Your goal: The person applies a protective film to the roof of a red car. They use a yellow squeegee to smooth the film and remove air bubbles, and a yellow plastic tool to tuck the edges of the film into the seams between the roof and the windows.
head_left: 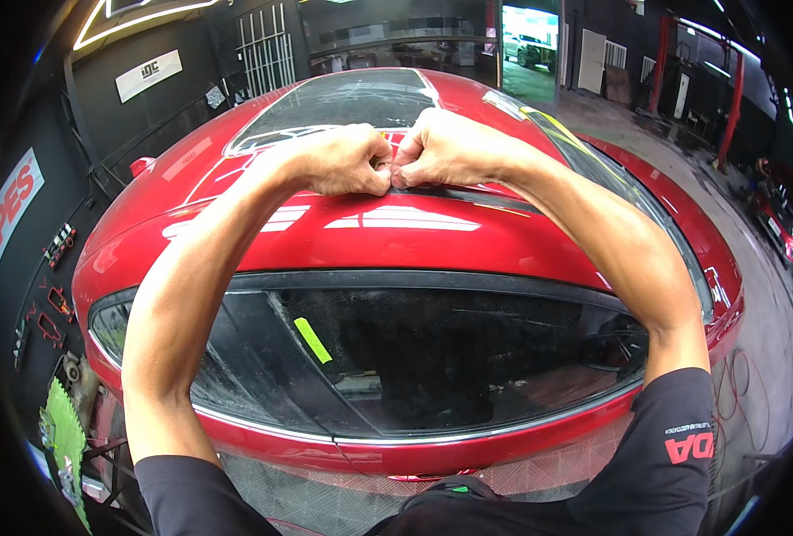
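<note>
My left hand [352, 161] and my right hand [441, 152] meet over the roof of a red car [235, 232], both with fingers curled and pinched close together at a dark narrow strip [454, 195] along the roof. Whatever is between my fingertips is too small or hidden to make out. Beyond my hands is a dark glass panel [343, 98] in the roof. A yellow-green tape piece [312, 339] is stuck on the dark side window [450, 357] below my arms.
Yellow tape [557, 125] runs along the windscreen's edge. Wall signs, hanging tools and a green item [61, 429] are at the left. Red lift posts [731, 112], another red car [785, 223] and a hose [736, 402] on the floor are at the right.
</note>
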The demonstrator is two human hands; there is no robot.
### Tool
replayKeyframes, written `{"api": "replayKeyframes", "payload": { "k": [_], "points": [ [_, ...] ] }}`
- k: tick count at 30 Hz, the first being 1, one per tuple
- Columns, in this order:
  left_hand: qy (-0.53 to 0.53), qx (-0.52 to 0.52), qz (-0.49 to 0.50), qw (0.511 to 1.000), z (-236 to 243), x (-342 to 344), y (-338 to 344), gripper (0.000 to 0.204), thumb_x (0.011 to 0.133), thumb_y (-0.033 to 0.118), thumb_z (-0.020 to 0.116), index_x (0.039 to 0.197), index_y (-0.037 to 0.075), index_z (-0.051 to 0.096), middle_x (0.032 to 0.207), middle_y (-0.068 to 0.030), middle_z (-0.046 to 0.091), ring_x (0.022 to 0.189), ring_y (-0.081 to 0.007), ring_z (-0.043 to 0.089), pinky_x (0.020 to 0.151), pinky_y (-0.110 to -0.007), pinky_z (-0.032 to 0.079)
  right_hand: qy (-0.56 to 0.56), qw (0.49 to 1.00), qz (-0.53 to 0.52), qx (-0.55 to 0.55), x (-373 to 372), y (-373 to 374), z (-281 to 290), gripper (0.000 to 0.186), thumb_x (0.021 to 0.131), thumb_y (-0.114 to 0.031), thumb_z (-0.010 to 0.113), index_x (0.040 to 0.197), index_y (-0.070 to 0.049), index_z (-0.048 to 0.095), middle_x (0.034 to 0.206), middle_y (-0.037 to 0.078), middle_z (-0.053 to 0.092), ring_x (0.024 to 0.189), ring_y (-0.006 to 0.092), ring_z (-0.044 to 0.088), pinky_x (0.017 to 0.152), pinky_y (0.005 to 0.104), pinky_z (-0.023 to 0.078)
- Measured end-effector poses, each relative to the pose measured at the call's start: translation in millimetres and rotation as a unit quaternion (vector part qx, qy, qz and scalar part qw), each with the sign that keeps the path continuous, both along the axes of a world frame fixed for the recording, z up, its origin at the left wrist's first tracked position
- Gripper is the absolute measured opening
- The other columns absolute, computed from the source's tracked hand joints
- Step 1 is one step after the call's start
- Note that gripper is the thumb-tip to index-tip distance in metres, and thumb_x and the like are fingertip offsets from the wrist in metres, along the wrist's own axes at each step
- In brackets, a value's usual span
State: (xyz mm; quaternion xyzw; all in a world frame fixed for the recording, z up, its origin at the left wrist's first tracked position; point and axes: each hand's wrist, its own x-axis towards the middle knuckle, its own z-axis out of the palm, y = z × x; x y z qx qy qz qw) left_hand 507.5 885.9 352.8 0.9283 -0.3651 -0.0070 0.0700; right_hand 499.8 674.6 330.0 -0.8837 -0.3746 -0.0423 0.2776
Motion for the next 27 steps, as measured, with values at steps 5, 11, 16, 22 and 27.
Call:
{"api": "replayKeyframes", "payload": {
  "k": [5, 11, 16, 22, 27],
  "points": [
    [-0.001, -0.039, 0.012, 0.999, -6, -4, 3, 0.018, 0.086, 0.014, 0.064, 0.078, -0.001, 0.059, 0.066, -0.0033, 0.049, 0.065, -0.0141, 0.046, 0.062, -0.036, 0.041, 0.006, 1.000, 0.008, 0.003, -6, 3, 0, 0.019, 0.086, -0.016, 0.071, 0.077, -0.001, 0.073, 0.065, 0.004, 0.064, 0.063, 0.0094, 0.055, 0.062, 0.0311, 0.047],
    [0.019, -0.019, 0.041, 0.999, 7, -14, 4, 0.020, 0.088, 0.019, 0.073, 0.088, -0.001, 0.070, 0.070, -0.0041, 0.061, 0.068, -0.0120, 0.054, 0.066, -0.033, 0.046, 0.012, 0.999, 0.014, -0.036, 2, 7, -2, 0.019, 0.087, -0.018, 0.069, 0.078, -0.001, 0.066, 0.066, 0.004, 0.059, 0.063, 0.0126, 0.052, 0.059, 0.0341, 0.043],
    [0.027, -0.047, 0.017, 0.998, 8, -14, 10, 0.018, 0.089, 0.017, 0.076, 0.091, -0.001, 0.076, 0.070, -0.0049, 0.065, 0.067, -0.0117, 0.056, 0.067, -0.033, 0.048, -0.020, 0.999, -0.012, -0.043, -3, 12, -4, 0.023, 0.088, -0.021, 0.069, 0.081, 0.001, 0.067, 0.067, 0.005, 0.059, 0.065, 0.0147, 0.053, 0.061, 0.0351, 0.043],
    [0.029, -0.026, 0.025, 0.999, 7, -8, -1, 0.017, 0.087, 0.013, 0.069, 0.079, -0.002, 0.069, 0.062, -0.0044, 0.058, 0.061, -0.0125, 0.052, 0.062, -0.036, 0.046, 0.002, 1.000, -0.005, 0.027, 0, -6, -8, 0.026, 0.098, -0.024, 0.066, 0.098, 0.002, 0.073, 0.075, 0.003, 0.065, 0.072, 0.0111, 0.054, 0.068, 0.0324, 0.045],
    [0.013, 0.017, 0.049, 0.999, 8, -10, -7, 0.017, 0.080, 0.014, 0.067, 0.077, -0.002, 0.067, 0.062, -0.0081, 0.058, 0.060, -0.0168, 0.054, 0.061, -0.038, 0.046, -0.119, 0.992, -0.044, -0.011, -36, -12, -24, 0.031, 0.102, -0.027, 0.058, 0.102, -0.002, 0.075, 0.089, 0.016, 0.071, 0.084, 0.0253, 0.067, 0.079, 0.0411, 0.053]
  ]
}}
